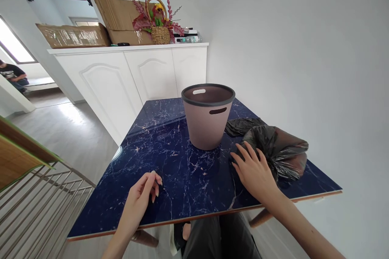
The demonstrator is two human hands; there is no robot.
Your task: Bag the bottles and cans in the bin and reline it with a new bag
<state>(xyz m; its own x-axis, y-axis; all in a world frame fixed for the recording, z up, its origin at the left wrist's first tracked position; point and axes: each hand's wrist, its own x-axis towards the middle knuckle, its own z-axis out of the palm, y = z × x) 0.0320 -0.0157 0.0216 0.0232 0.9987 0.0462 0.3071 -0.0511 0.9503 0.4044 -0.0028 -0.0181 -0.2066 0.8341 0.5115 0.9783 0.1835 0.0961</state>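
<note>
A pinkish-mauve waste bin (205, 125) with a dark grey rim and cut-out handles stands upright on the blue marble-patterned table (194, 194). My right hand (253, 170) reaches to the right with fingers spread, touching the near left side of a bunched black plastic bag (288, 149). That bag looks filled; reddish-brown contents show faintly through it. Behind it, beside the bin, lies a flat piece of black plastic (243, 125). At the table's front left, my left hand (144, 194) rests with its fingers loosely curled in and nothing visible in them.
White cabinets (146, 73) stand behind the table, topped with cardboard boxes (75, 35), a flower basket (159, 32) and plastic bottles (191, 39). A metal rack (54, 190) is at the left. A wall borders the right side. A person (13, 75) sits at the far left.
</note>
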